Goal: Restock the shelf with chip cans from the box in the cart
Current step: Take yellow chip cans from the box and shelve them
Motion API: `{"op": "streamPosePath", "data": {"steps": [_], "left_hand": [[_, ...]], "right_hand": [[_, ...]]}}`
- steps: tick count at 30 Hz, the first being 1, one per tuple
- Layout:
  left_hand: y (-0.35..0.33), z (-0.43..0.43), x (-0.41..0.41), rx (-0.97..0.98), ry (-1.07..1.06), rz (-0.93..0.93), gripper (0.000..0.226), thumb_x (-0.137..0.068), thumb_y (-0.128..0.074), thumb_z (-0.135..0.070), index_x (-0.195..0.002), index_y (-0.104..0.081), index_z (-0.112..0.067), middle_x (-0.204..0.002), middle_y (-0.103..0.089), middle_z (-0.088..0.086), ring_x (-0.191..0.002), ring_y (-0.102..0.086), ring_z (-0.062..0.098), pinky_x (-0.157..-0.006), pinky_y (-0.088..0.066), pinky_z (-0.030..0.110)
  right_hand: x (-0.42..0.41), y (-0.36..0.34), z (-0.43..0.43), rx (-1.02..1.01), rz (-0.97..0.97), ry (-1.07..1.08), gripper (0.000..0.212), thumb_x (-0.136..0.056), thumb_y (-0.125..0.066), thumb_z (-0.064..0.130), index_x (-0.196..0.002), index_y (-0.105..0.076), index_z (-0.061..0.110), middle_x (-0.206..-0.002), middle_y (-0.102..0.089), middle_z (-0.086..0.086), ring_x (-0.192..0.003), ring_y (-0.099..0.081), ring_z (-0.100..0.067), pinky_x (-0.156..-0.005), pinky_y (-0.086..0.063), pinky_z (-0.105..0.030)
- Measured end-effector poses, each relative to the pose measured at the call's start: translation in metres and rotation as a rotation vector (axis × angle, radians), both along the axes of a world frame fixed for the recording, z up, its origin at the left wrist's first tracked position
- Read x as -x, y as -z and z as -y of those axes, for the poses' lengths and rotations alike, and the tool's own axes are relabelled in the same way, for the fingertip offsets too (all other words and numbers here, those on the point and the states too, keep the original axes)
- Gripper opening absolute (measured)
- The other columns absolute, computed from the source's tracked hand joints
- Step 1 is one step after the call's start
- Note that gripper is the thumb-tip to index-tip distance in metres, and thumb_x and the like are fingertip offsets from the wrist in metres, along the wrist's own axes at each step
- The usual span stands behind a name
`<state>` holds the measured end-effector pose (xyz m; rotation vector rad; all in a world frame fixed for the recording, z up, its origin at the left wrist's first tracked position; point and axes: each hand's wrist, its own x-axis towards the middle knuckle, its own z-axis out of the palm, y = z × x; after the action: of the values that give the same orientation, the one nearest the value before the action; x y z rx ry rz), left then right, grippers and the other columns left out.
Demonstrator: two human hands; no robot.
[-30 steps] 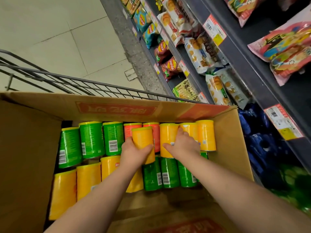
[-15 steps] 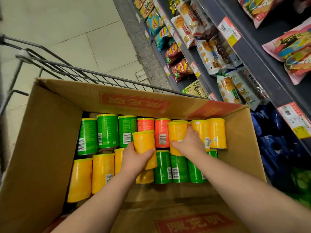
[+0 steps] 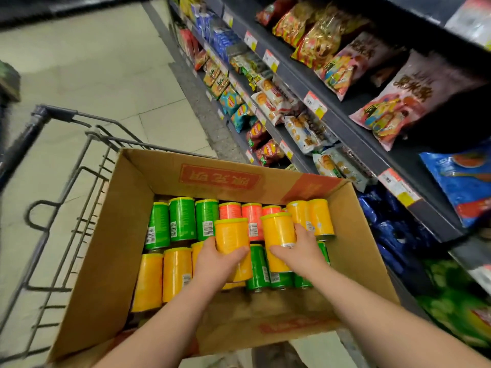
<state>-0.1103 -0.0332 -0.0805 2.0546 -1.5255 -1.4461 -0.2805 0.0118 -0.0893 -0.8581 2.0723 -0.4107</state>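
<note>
An open cardboard box (image 3: pixel 111 235) sits in a wire cart (image 3: pixel 53 197) and holds several green, red and yellow chip cans lying on their sides. My left hand (image 3: pixel 215 261) grips one yellow can (image 3: pixel 231 235), raised above the rows. My right hand (image 3: pixel 300 251) grips a second yellow can (image 3: pixel 279 229), also lifted clear of the layer below. Green cans (image 3: pixel 183 219) fill the back left, red cans (image 3: pixel 252 216) the back middle. The shelf (image 3: pixel 353 128) runs along the right.
Dark shelves on the right carry several snack bags (image 3: pixel 340 62) with price tags (image 3: pixel 314 104) on their edges. Blue packs (image 3: pixel 393 229) sit on the low shelf beside the box. Tiled floor (image 3: pixel 93 62) stretches ahead and left of the cart.
Both hands have lifted their yellow cans up out of the rows. The view has tilted up, showing more of the shelves and the cart handle.
</note>
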Motion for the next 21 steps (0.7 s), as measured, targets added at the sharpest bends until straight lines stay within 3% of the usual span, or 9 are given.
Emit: {"op": "streamPosePath", "data": {"steps": [5,7,11,15,21], "left_hand": [[-0.027,-0.025,-0.011,0.053,0.041,-0.046,0.070,-0.072,-0.078,-0.042,-0.127,-0.048,-0.012,-0.122,-0.059,0.011,-0.109,-0.057,0.029,-0.094,-0.048,0.041],[-0.039,-0.036,-0.015,0.082,0.071,-0.063,0.066,-0.075,-0.076,-0.041,-0.127,-0.047,-0.014,-0.122,-0.058,0.009,-0.109,-0.056,0.028,-0.092,-0.047,0.038],[-0.059,-0.060,-0.022,0.130,0.137,-0.132,0.065,-0.078,-0.074,-0.037,-0.131,-0.045,-0.012,-0.123,-0.055,0.008,-0.107,-0.054,0.025,-0.082,-0.041,0.029],[-0.070,-0.086,-0.028,0.163,0.191,-0.192,0.063,-0.076,-0.077,-0.035,-0.128,-0.048,-0.014,-0.120,-0.059,0.009,-0.095,-0.053,0.020,-0.079,-0.041,0.029],[-0.079,-0.122,-0.029,0.177,0.283,-0.265,0.054,-0.074,-0.078,-0.036,-0.118,-0.049,-0.024,-0.114,-0.060,0.003,-0.095,-0.055,0.020,-0.082,-0.045,0.032]], "right_hand": [[-0.012,-0.038,-0.036,0.108,0.000,0.065,0.062,-0.078,-0.071,0.034,-0.131,-0.042,0.023,-0.123,-0.056,-0.005,-0.105,-0.056,-0.024,-0.081,-0.042,-0.028],[-0.016,-0.052,-0.052,0.156,0.005,0.094,0.062,-0.080,-0.070,0.032,-0.133,-0.041,0.022,-0.118,-0.058,-0.003,-0.099,-0.055,-0.021,-0.083,-0.045,-0.030],[-0.027,-0.074,-0.084,0.194,-0.010,0.145,0.075,-0.078,-0.072,0.035,-0.142,-0.034,0.022,-0.121,-0.055,-0.002,-0.107,-0.056,-0.021,-0.090,-0.047,-0.034],[-0.038,-0.090,-0.116,0.232,-0.044,0.196,0.068,-0.077,-0.072,0.036,-0.135,-0.038,0.023,-0.117,-0.058,-0.003,-0.103,-0.058,-0.023,-0.088,-0.049,-0.040],[-0.051,-0.100,-0.170,0.287,-0.056,0.297,0.049,-0.076,-0.073,0.032,-0.113,-0.040,0.032,-0.104,-0.058,0.002,-0.095,-0.059,-0.018,-0.087,-0.051,-0.041]]}}
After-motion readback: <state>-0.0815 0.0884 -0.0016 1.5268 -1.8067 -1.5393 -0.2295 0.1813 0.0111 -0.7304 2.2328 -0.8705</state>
